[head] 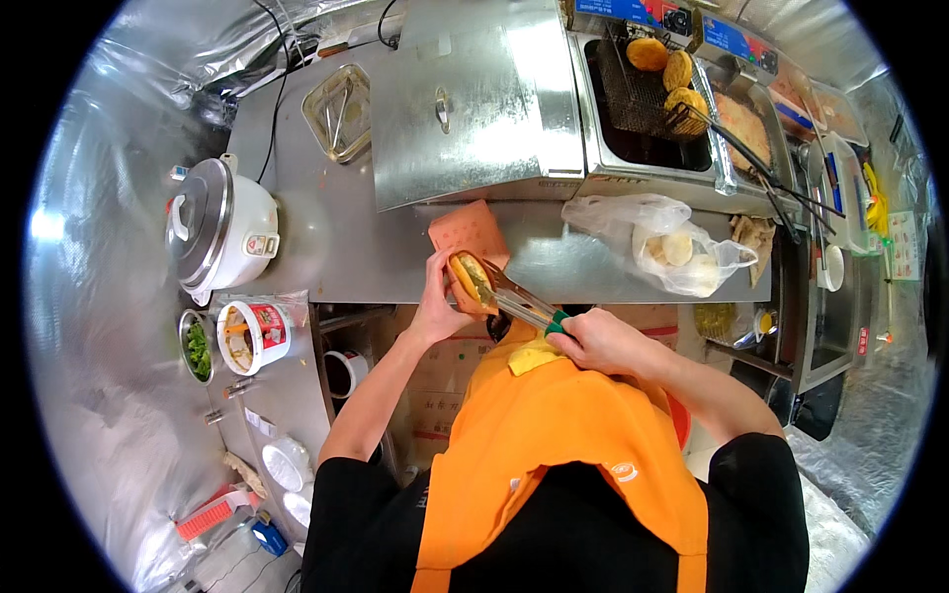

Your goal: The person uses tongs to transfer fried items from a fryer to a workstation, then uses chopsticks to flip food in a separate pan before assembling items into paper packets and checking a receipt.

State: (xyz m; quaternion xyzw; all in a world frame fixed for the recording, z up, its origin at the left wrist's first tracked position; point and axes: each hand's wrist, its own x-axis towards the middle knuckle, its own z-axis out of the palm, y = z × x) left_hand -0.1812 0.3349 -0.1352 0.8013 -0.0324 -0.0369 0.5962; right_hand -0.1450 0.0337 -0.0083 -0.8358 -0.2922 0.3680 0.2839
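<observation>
My left hand (437, 304) holds a filled bun (470, 277) in a brown-red paper sleeve, its cut side facing up and right. Pale and greenish filling shows between the halves. My right hand (602, 339) grips metal tongs (528, 300) by their green handle, and their tips reach to the bun's filling. Behind the bun, a flat piece of printed reddish paper (468, 228) lies on the steel counter (348, 248). My fingers partly hide the sleeve.
A lidded steel appliance (474, 104) stands ahead, beside a fryer (652, 159) with round breads (647, 55) in its basket. To the right lies a plastic bag of pale buns (671, 248). On the left are a rice cooker (222, 230), a sauce tub (252, 337) and a bowl of greens (198, 348).
</observation>
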